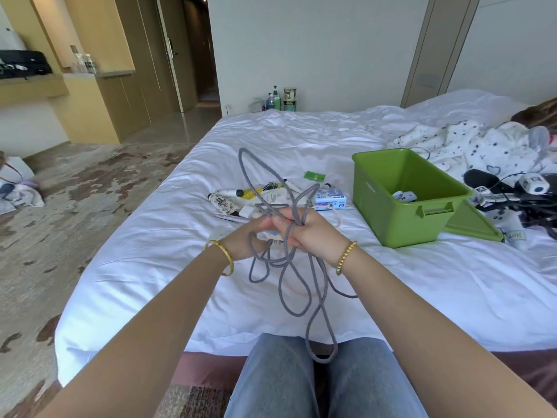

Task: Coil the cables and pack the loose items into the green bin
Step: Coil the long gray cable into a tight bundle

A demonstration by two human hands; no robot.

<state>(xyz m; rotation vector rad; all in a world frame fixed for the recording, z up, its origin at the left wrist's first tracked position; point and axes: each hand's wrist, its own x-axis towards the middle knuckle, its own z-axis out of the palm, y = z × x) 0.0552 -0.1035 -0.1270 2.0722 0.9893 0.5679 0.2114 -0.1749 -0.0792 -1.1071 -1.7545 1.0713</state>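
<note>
Both hands meet above the near part of the bed (156, 267), tangled in a grey cable (287, 285). The right hand (304, 233) has its fingers curled round a bunch of the cable's strands, holding them tight. The left hand (244, 242) is just beside it, touching it, with its fingers bent toward the same bunch; how firmly it grips cannot be told, since the right hand and the cable hide the fingertips. From the hands, one long loop of cable stands up and leans left over the bed, and several loose loops hang down past the bed's near edge to the person's knees (301, 381).

Beyond the hands lies a small heap of loose items (271, 197) in the middle of the sheet: a patterned pouch, tubes, a brush, a white plug, a blue and white box, and a green card a little farther back. The green bin (404, 200) stands to the right of the heap, well apart from the hands, open on top, with a few white things in its bottom. Its lid (470, 224) leans flat against its right side. Right of that, a mass of black cables and gadgets (512, 194) crowds the bed's right part, next to a spotted blanket (470, 143).

Bare sheet stretches between the hands and the bin, and wide along the bed's left edge, where the carpet (75, 191) begins.
</note>
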